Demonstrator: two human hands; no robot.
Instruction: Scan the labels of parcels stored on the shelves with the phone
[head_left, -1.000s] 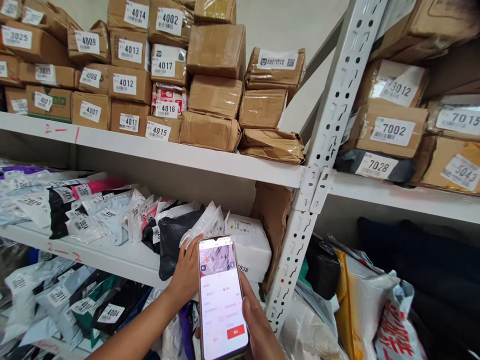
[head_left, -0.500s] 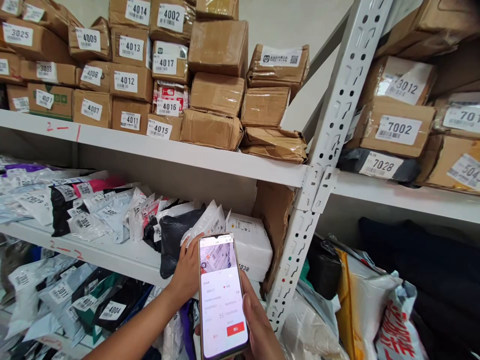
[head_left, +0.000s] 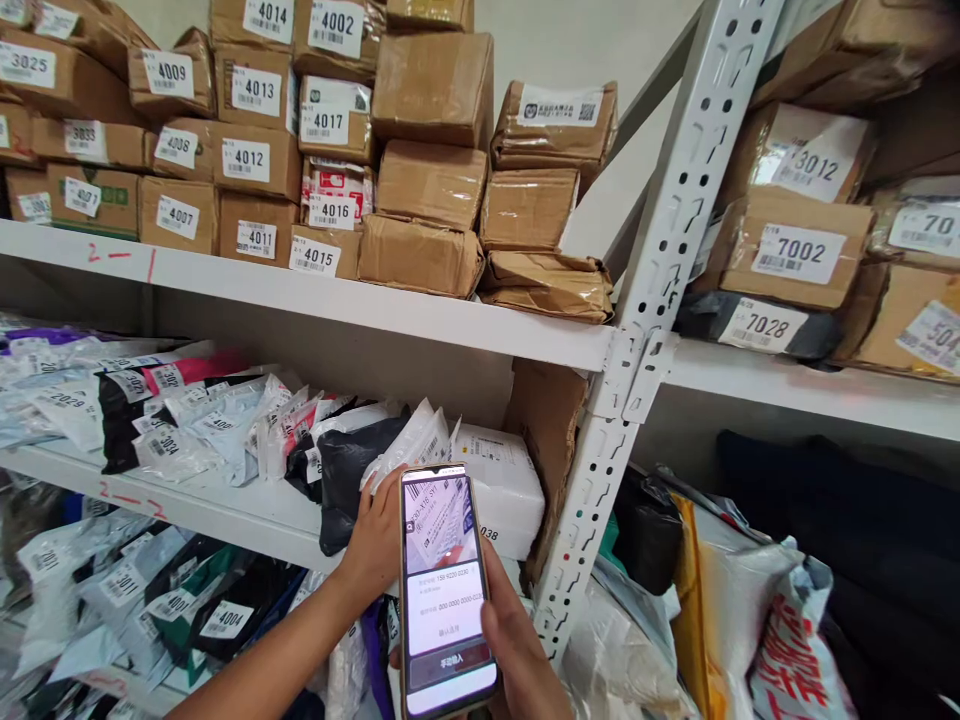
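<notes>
Phone [head_left: 448, 596] screen changed, red button replaced by dark bar [head_left: 448, 661], label preview [head_left: 444, 522] taller

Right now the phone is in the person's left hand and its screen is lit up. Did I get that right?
Not quite: in the head view, the phone is in the right hand, not the left hand. Its screen is lit up, as you said.

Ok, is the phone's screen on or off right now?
On. The phone in the right hand is brightly lit, with a label image at the top and lines of text below.
</notes>
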